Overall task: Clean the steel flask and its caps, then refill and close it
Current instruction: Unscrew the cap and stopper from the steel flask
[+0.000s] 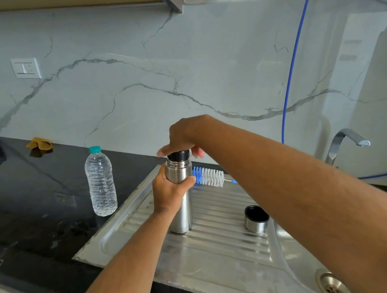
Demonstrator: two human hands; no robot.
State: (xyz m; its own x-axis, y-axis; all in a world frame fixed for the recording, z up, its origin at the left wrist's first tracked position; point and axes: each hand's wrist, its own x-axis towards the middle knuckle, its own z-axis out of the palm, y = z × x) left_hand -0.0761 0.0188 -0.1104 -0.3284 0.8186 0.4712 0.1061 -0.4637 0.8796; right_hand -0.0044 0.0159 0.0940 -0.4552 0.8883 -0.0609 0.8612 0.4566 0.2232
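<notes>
- The steel flask (183, 204) stands upright on the ribbed steel drainboard (224, 240) of the sink, near its back left part.
- The left hand (169, 191) grips the flask around its upper body, fingers and thumb curled round it.
- The right hand (181, 135) comes from above and holds the black inner cap (178, 156), which sits on the flask's mouth; its fingers curl round the cap's rim.
- The steel outer cap (256, 219) stands mouth up on the drainboard, to the right of the flask and apart from it.
- A blue and white bottle brush (210, 176) lies along the drainboard's back edge, just behind the flask.
- A clear plastic water bottle (101, 183) with a teal lid stands on the black counter (24, 217), left of the drainboard.
- A yellow cloth (39, 143) lies by the marble wall.
</notes>
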